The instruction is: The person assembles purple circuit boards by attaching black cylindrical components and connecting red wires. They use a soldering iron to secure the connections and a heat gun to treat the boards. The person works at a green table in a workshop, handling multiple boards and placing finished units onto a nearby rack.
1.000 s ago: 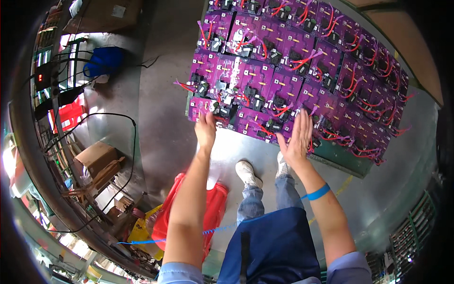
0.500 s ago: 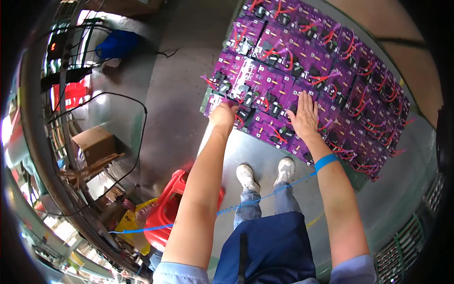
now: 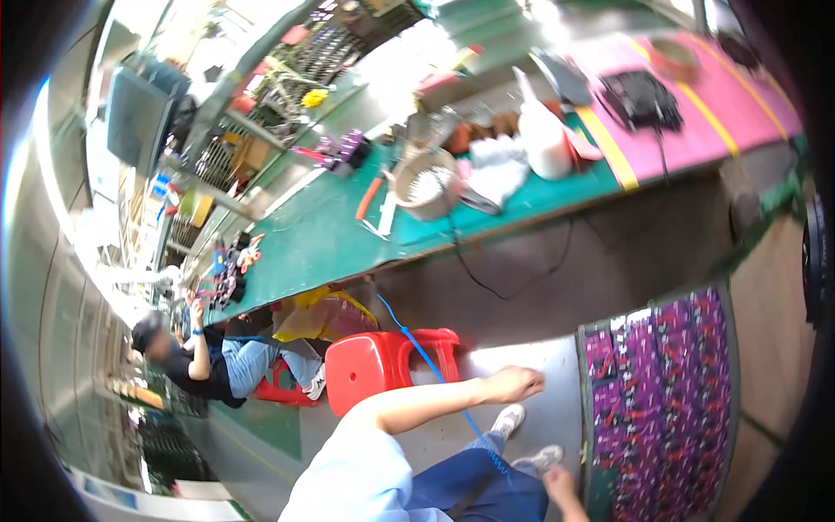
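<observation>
Right hand (image 3: 558, 480): at five o'clock from mid-view, over the floor near the shoes; blurred, so I cannot tell whether it is clenched or holding anything.
Left hand (image 3: 515, 384): also toward five o'clock, fingers curled; I cannot tell whether it grips something.
Purple circuit boards (image 3: 665, 404): at four o'clock, packed in rows, apart from both hands.
Floor (image 3: 564, 413): smooth grey.
Red plastic stool (image 3: 357, 374): seven o'clock.
Workbench mat (image 3: 304, 244): green, stretching from nine to one o'clock, bearing a round tub (image 3: 424, 210) and white squeeze bottle (image 3: 545, 143).
Striped mat (image 3: 732, 106): pink and yellow, two o'clock.
Co-worker (image 3: 213, 370): seated, eight o'clock.
</observation>
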Demonstrator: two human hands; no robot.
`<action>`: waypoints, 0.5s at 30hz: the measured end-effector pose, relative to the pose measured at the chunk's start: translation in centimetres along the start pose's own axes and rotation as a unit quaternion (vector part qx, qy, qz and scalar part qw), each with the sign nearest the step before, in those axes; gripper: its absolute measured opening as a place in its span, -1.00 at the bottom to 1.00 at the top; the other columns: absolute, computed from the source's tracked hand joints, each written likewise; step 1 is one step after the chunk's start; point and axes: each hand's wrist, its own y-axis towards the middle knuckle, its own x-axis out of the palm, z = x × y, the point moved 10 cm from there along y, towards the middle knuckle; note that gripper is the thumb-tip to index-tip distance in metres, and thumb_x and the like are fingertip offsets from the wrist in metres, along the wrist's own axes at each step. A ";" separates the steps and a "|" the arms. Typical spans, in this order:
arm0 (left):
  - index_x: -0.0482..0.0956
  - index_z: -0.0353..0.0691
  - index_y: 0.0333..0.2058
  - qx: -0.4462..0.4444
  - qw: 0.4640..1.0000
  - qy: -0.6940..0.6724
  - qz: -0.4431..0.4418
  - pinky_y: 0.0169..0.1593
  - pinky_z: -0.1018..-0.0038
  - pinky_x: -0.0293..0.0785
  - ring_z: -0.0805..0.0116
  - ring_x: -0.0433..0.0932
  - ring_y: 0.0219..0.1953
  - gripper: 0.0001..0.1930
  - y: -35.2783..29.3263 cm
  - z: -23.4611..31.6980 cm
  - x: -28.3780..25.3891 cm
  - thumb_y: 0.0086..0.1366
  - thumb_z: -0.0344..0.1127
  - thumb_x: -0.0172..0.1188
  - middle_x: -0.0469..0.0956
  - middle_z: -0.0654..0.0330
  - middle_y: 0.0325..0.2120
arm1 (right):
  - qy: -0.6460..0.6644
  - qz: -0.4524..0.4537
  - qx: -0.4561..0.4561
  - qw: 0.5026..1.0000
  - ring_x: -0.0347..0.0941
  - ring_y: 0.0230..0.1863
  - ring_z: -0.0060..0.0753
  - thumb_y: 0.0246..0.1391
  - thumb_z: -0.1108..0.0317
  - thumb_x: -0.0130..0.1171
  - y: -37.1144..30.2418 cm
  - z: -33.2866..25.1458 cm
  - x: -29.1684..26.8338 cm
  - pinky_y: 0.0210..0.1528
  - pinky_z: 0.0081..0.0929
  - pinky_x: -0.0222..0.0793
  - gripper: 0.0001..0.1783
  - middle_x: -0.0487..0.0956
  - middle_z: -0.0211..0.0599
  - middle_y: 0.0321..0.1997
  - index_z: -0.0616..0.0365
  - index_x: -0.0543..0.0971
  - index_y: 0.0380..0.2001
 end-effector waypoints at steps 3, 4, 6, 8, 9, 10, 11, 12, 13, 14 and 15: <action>0.46 -0.21 -0.42 -0.099 0.992 0.033 0.066 -0.29 0.29 0.38 0.11 0.47 -0.36 -0.80 -8.4 -1.5 -7.4 0.13 -0.21 -0.03 0.49 0.07 -0.48 | 0.058 -0.204 0.023 0.977 0.44 -0.21 -0.11 -0.10 0.16 0.08 -1.6 -1.3 5.5 -0.20 -0.21 0.30 -0.61 0.50 0.05 -0.28 0.19 0.45 -0.23; 0.47 -0.20 -0.40 -0.141 0.985 0.036 0.090 -0.27 0.31 0.39 0.12 0.47 -0.35 -0.80 -11.7 -2.2 -10.0 0.13 -0.21 -0.02 0.49 0.07 -0.47 | 0.003 -0.204 0.032 0.978 0.45 -0.28 -0.14 -0.11 0.26 0.09 -1.3 -3.0 4.6 -0.24 -0.29 0.33 -0.66 0.51 0.04 -0.32 0.22 0.46 -0.24; 0.50 -0.19 -0.38 -0.216 0.965 -0.008 0.148 -0.24 0.33 0.39 0.13 0.47 -0.32 -0.80 -17.5 -3.8 -15.1 0.11 -0.22 0.00 0.49 0.07 -0.44 | -0.094 -0.165 -0.014 0.982 0.45 -0.30 -0.15 -0.08 0.29 0.05 0.7 -6.1 2.3 -0.26 -0.31 0.34 -0.68 0.51 0.02 -0.33 0.22 0.46 -0.24; 0.51 -0.20 -0.40 -0.230 0.941 0.006 0.250 -0.22 0.34 0.39 0.14 0.47 -0.30 -0.80 -22.6 -6.0 -20.0 0.10 -0.22 0.01 0.50 0.07 -0.42 | -0.066 -0.134 -0.072 0.986 0.44 -0.25 -0.07 -0.06 0.26 0.03 3.8 -7.9 0.3 -0.21 -0.31 0.33 -0.67 0.50 0.05 -0.30 0.21 0.45 -0.22; 0.51 -0.20 -0.40 -0.252 0.924 0.026 0.286 -0.23 0.34 0.39 0.15 0.48 -0.31 -0.80 -24.7 -7.8 -22.3 0.09 -0.22 0.02 0.50 0.08 -0.43 | -0.084 -0.085 0.004 0.993 0.49 -0.44 -0.29 -0.20 0.25 0.16 6.0 -6.9 -1.9 -0.37 -0.45 0.39 -0.66 0.55 -0.16 -0.51 0.21 0.50 -0.32; 0.51 -0.20 -0.41 -0.280 0.903 0.041 0.322 -0.23 0.34 0.39 0.16 0.48 -0.33 -0.80 -27.0 -9.9 -24.4 0.08 -0.22 0.03 0.49 0.09 -0.44 | -0.104 -0.055 -0.028 0.993 0.49 -0.46 -0.31 -0.20 0.25 0.16 7.5 -9.3 -3.9 -0.37 -0.47 0.39 -0.65 0.54 -0.14 -0.52 0.26 0.49 -0.32; 0.51 -0.20 -0.41 -0.302 0.886 0.052 0.348 -0.23 0.36 0.39 0.17 0.47 -0.34 -0.81 -28.8 -12.1 -26.4 0.07 -0.22 0.05 0.49 0.09 -0.45 | -0.101 -0.019 -0.043 0.994 0.49 -0.46 -0.32 -0.21 0.26 0.16 9.1 -10.4 -5.5 -0.38 -0.48 0.39 -0.65 0.54 -0.14 -0.52 0.26 0.49 -0.33; 0.50 -0.20 -0.42 -0.321 0.869 0.060 0.372 -0.23 0.37 0.39 0.18 0.47 -0.34 -0.81 -30.2 -14.2 -28.4 0.06 -0.22 0.06 0.48 0.09 -0.45 | -0.097 0.019 -0.056 0.994 0.49 -0.46 -0.33 -0.21 0.27 0.16 10.7 -11.6 -7.2 -0.38 -0.48 0.39 -0.65 0.54 -0.15 -0.53 0.27 0.49 -0.33; 0.50 -0.20 -0.42 -0.331 0.857 0.055 0.391 -0.23 0.37 0.39 0.18 0.46 -0.33 -0.80 -30.5 -16.0 -30.8 0.05 -0.21 0.08 0.47 0.09 -0.45 | -0.070 0.045 -0.043 0.996 0.48 -0.47 -0.35 -0.21 0.29 0.16 12.1 -12.1 -8.5 -0.38 -0.48 0.39 -0.67 0.54 -0.15 -0.54 0.27 0.49 -0.34; 0.50 -0.21 -0.43 -0.339 0.845 0.051 0.409 -0.22 0.37 0.38 0.19 0.46 -0.33 -0.80 -30.6 -17.9 -33.4 0.03 -0.21 0.10 0.46 0.09 -0.44 | -0.041 0.072 -0.029 0.996 0.48 -0.47 -0.36 -0.21 0.32 0.15 13.2 -12.6 -9.5 -0.39 -0.49 0.38 -0.68 0.53 -0.16 -0.54 0.28 0.49 -0.34; 0.49 -0.23 -0.40 -0.321 0.836 0.026 0.444 -0.21 0.37 0.38 0.20 0.46 -0.31 -0.74 -30.4 -21.0 -36.1 0.01 -0.17 0.14 0.46 0.08 -0.43 | -0.040 0.100 -0.043 0.993 0.47 -0.48 -0.40 -0.19 0.36 0.14 13.7 -14.8 -10.6 -0.40 -0.50 0.37 -0.72 0.53 -0.19 -0.53 0.29 0.48 -0.35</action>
